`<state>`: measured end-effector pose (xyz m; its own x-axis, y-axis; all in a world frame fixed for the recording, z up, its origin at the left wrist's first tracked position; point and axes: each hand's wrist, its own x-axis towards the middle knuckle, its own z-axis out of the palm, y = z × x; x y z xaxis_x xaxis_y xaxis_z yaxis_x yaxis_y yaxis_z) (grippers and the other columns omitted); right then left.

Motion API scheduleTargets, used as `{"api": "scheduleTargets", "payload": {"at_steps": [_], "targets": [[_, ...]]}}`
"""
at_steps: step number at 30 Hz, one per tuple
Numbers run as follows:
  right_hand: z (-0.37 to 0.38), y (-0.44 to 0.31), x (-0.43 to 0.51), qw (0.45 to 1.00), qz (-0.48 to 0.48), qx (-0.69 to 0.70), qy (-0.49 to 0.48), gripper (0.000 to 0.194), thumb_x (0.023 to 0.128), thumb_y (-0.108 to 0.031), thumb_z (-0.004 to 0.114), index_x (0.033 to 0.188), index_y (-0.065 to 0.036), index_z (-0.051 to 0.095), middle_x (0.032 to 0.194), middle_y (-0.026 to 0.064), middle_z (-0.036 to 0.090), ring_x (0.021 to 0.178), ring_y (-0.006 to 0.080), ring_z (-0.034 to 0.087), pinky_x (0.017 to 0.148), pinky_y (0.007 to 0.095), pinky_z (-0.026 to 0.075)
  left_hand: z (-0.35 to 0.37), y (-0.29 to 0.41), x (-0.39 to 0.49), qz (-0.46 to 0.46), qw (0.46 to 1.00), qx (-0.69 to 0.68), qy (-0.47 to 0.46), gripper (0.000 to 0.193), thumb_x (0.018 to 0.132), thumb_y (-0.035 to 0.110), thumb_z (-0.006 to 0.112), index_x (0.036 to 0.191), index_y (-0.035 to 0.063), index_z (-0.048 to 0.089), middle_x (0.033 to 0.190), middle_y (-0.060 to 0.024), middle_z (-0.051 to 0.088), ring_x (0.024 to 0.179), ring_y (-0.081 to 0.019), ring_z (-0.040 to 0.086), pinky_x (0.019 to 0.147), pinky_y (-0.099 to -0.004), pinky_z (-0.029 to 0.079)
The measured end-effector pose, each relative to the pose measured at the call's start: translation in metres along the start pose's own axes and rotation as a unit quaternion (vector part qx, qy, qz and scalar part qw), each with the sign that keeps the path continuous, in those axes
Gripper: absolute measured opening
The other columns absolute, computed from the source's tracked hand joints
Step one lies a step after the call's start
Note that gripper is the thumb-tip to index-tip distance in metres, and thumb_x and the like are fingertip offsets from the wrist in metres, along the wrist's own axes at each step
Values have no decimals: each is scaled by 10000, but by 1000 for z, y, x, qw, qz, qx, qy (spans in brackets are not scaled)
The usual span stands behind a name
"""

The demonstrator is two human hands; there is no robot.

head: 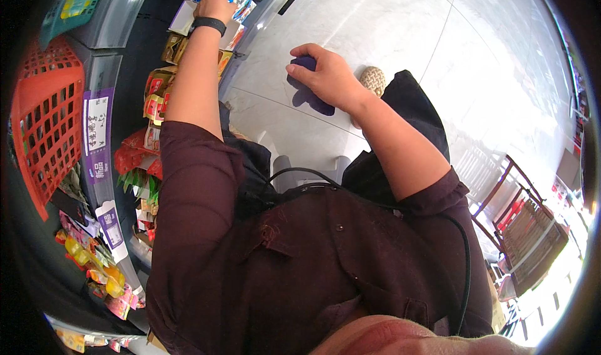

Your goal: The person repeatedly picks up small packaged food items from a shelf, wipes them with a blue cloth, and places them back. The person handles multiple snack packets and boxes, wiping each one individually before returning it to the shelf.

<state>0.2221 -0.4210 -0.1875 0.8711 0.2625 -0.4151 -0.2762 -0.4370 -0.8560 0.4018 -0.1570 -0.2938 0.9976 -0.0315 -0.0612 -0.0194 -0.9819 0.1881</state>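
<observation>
My left hand (216, 7), with a black band on its wrist, reaches into a low shop shelf. Its fingers rest at blue-and-white packets (242, 4), partly hiding them, so a grip cannot be made out. Just below that wrist is an open carton with a white inner side (182, 18). Above the floor, my right hand (331, 76) pinches a dark purple cloth (312, 100) between thumb and fingers; the cloth hangs down in folds.
Gold boxes (174, 48) and red packages (136, 151) line the shelf. An orange plastic basket (49, 115) and a teal basket (70, 12) sit on the tier above. A wooden chair (526, 233) stands at right on the pale tiled floor (389, 26).
</observation>
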Motion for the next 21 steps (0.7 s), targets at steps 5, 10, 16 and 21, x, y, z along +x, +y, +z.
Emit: {"api": "scheduleTargets", "payload": {"at_steps": [5,10,16,21], "targets": [[0,-3,0,1000,-8,2,-2,445,857,-326,660,1165,-11,595,906,179,692,835,294,685,768,368,531,-2,-3,4,-7,1000,17,-13,496,761,215,734,1227,168,572,1054,-189,671,971,-391,640,809,-496,514],[2,-1,0,1000,-1,0,-4,444,855,-325,660,1156,-5,596,909,183,692,832,295,684,761,370,533,9,14,-1,-30,998,51,-13,511,774,204,711,1253,146,544,1060,-198,664,1011,-389,628,821,-522,509],[5,-1,2,1000,-14,-5,-1,438,852,-329,662,1139,-4,603,921,194,689,836,304,682,761,376,534,20,18,-7,-22,997,69,17,728,739,306,781,1350,133,424,1293,-230,493,1093,-418,549,866,-530,479],[5,-5,1,1000,17,13,-21,430,852,-319,661,1130,4,608,911,198,689,834,304,681,759,376,530,25,19,-18,29,986,93,133,876,732,354,792,1440,144,320,1423,-224,347,1276,-421,374,1044,-523,340]]}}
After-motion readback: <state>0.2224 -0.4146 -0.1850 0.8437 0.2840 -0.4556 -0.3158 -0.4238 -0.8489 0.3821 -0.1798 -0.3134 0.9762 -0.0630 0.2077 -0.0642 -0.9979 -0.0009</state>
